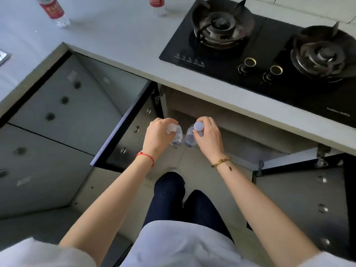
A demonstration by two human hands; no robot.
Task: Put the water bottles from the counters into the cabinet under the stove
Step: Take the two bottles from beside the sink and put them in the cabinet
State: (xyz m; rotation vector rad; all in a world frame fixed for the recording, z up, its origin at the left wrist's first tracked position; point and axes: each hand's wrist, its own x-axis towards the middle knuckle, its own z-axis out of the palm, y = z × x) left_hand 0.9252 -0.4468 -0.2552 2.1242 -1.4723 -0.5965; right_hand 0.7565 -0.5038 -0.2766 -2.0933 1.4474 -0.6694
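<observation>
My left hand (157,134) grips a clear water bottle (177,136) by its neck, white cap up. My right hand (209,136) grips a second clear bottle (189,138) just below its pale blue cap. Both bottles hang upright, side by side, in front of the open cabinet (240,132) under the black gas stove (260,51). Two more bottles with red labels stand on the grey counter: one at the far left (54,11), one further right (158,4), both cut off by the top edge.
The cabinet's left door (123,128) and right door (300,199) swing out towards me on either side of my arms. Closed grey cabinet fronts (57,112) fill the left corner. My legs (183,205) stand on the tiled floor below.
</observation>
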